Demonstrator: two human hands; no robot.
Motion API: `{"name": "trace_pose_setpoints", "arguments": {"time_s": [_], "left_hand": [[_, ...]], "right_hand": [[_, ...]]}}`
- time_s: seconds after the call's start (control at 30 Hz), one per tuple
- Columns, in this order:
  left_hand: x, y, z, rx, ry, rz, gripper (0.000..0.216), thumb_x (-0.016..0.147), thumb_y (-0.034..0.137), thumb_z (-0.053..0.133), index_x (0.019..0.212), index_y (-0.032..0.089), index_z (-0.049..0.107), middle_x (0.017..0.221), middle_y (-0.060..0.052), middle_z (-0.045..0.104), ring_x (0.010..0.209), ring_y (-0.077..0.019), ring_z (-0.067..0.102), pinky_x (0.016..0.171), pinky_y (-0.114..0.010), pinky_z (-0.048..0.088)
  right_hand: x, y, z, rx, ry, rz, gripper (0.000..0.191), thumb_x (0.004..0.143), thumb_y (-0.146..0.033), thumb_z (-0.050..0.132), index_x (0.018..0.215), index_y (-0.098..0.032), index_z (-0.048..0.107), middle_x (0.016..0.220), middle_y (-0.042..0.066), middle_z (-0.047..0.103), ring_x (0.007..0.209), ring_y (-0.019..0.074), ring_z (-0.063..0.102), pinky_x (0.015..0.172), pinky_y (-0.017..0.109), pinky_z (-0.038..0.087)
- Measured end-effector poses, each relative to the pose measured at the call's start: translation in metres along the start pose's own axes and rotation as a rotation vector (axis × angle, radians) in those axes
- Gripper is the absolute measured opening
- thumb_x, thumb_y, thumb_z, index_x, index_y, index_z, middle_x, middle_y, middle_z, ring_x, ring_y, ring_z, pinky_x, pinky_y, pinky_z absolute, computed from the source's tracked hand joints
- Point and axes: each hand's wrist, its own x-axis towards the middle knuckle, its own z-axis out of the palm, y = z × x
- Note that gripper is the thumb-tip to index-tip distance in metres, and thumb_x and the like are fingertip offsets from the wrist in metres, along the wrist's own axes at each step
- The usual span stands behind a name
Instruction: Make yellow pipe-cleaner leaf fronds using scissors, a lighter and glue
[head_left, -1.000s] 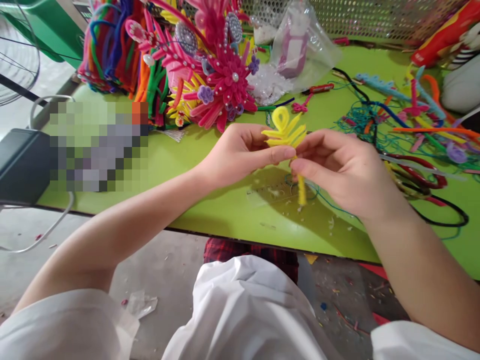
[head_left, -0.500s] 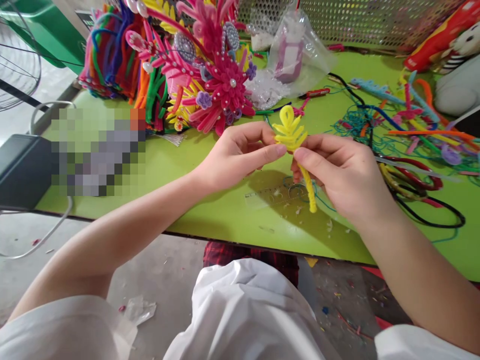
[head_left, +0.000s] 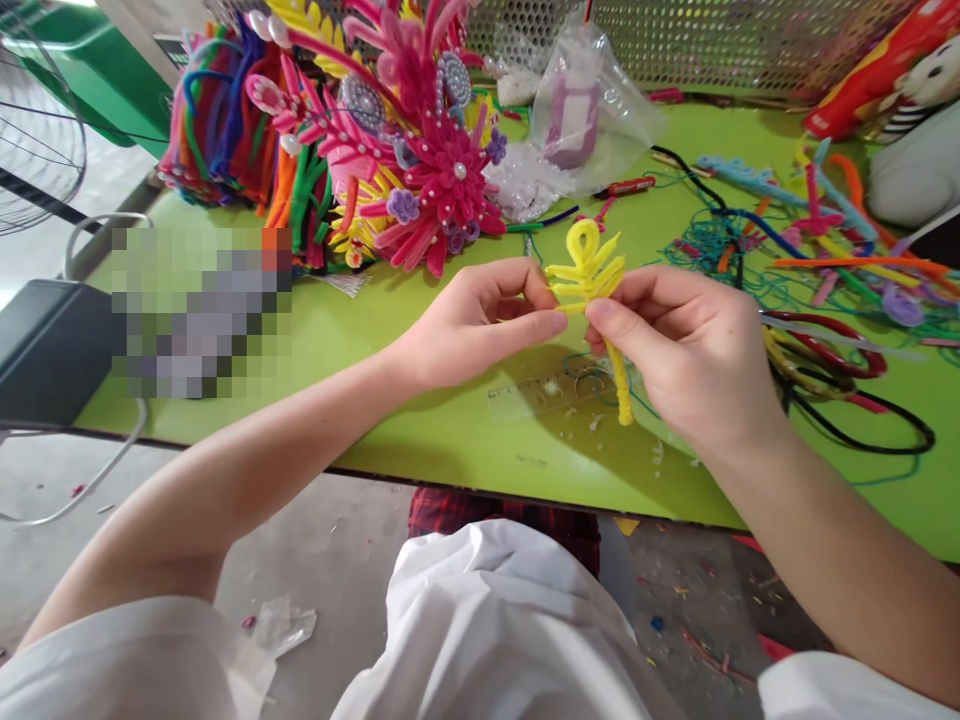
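Note:
A yellow pipe-cleaner leaf shape (head_left: 587, 268), with a loop at its top and several side prongs, is held upright above the green table (head_left: 420, 420). My left hand (head_left: 480, 320) pinches its left prongs between thumb and fingers. My right hand (head_left: 690, 345) is closed on the stem, whose lower end (head_left: 621, 385) hangs down below the fingers. A clear ruler (head_left: 536, 392) lies on the table just under the hands.
A big pink and yellow pipe-cleaner flower ornament with pearls (head_left: 420, 150) and bundles of coloured pipe cleaners (head_left: 225, 120) stand at the back left. A plastic bag (head_left: 581, 105) lies behind. Loose pipe cleaners, threads and red-handled scissors (head_left: 825, 350) cover the right side. A dark box (head_left: 45, 350) sits at the left.
The yellow shape has been turned a little in my fingers and its stem end has swung slightly. Both hands stay at the same spot above the table.

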Motion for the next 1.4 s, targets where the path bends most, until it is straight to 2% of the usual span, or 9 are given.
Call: {"name": "trace_pose_setpoints", "arguments": {"time_s": [0.1,0.17,0.27,0.43,0.73,0.9,1.13,1.27,1.4], "left_hand": [[0.000,0.002,-0.006,0.062,-0.005,-0.042,0.023,0.086,0.034,0.080,0.083,0.017,0.064,0.083,-0.001,0.065,0.060,-0.0049,0.052,0.050,-0.020,0.041],[0.000,0.006,-0.009,0.089,0.043,-0.072,0.025,0.088,0.039,0.078,0.093,0.018,0.068,0.090,-0.002,0.068,0.061,-0.0056,0.054,0.049,-0.021,0.041],[0.000,0.012,-0.013,0.127,0.110,-0.025,0.024,0.089,0.039,0.076,0.101,0.019,0.071,0.095,-0.002,0.071,0.069,-0.0085,0.061,0.054,-0.021,0.045],[-0.001,0.017,-0.018,0.260,-0.023,0.064,0.014,0.091,0.030,0.074,0.099,0.018,0.073,0.097,-0.003,0.073,0.088,-0.0150,0.070,0.070,-0.026,0.055],[-0.006,0.019,-0.018,0.579,-0.095,0.138,0.006,0.084,0.014,0.069,0.088,0.018,0.070,0.089,-0.003,0.072,0.079,-0.0129,0.064,0.060,-0.027,0.047],[-0.005,0.019,-0.018,0.594,-0.128,0.154,0.011,0.083,0.015,0.067,0.089,0.019,0.075,0.087,-0.002,0.076,0.075,-0.0122,0.065,0.060,-0.025,0.047],[-0.005,0.020,-0.017,0.729,-0.205,0.239,0.018,0.093,0.020,0.058,0.094,0.023,0.075,0.093,-0.004,0.075,0.089,-0.0167,0.070,0.081,-0.030,0.054],[-0.006,0.024,-0.023,0.786,-0.270,0.332,0.017,0.089,0.029,0.068,0.105,0.025,0.072,0.111,-0.007,0.071,0.100,-0.0198,0.069,0.091,-0.032,0.056],[-0.008,0.024,-0.026,0.905,-0.370,0.427,0.027,0.087,0.027,0.068,0.114,0.027,0.065,0.120,-0.006,0.070,0.111,-0.0226,0.069,0.098,-0.037,0.055]], "right_hand": [[0.000,0.000,0.000,-0.008,0.009,-0.013,0.026,0.084,-0.045,0.083,0.081,-0.022,0.070,0.075,0.000,0.069,0.067,0.0136,0.064,0.063,0.029,0.055],[-0.001,0.000,0.000,-0.045,-0.013,-0.015,0.027,0.083,-0.045,0.084,0.082,-0.021,0.070,0.075,0.000,0.069,0.066,0.0132,0.063,0.062,0.028,0.054],[-0.003,-0.002,-0.001,-0.126,-0.101,-0.021,0.024,0.083,-0.041,0.085,0.082,-0.021,0.072,0.077,0.000,0.069,0.066,0.0121,0.061,0.059,0.026,0.050],[-0.003,0.000,-0.003,-0.176,-0.210,0.022,0.022,0.080,-0.039,0.087,0.080,-0.020,0.075,0.073,0.000,0.067,0.063,0.0107,0.059,0.055,0.026,0.045],[-0.001,0.004,-0.003,-0.180,-0.299,0.146,0.023,0.077,-0.040,0.088,0.084,-0.021,0.080,0.071,0.001,0.069,0.063,0.0123,0.060,0.055,0.027,0.042],[-0.001,0.006,-0.006,-0.207,-0.323,0.183,0.024,0.077,-0.043,0.088,0.083,-0.021,0.079,0.072,0.001,0.070,0.063,0.0124,0.058,0.056,0.028,0.040],[0.003,0.007,-0.006,-0.184,-0.357,0.182,0.031,0.074,-0.047,0.090,0.074,-0.019,0.076,0.069,0.002,0.067,0.061,0.0124,0.055,0.056,0.029,0.039],[0.007,0.007,-0.010,-0.175,-0.368,0.191,0.035,0.074,-0.051,0.089,0.074,-0.019,0.077,0.069,0.002,0.066,0.060,0.0123,0.053,0.056,0.029,0.037],[0.011,0.007,-0.015,-0.210,-0.472,0.263,0.041,0.070,-0.056,0.089,0.075,-0.018,0.078,0.069,0.002,0.065,0.058,0.0109,0.048,0.054,0.029,0.034]]}}
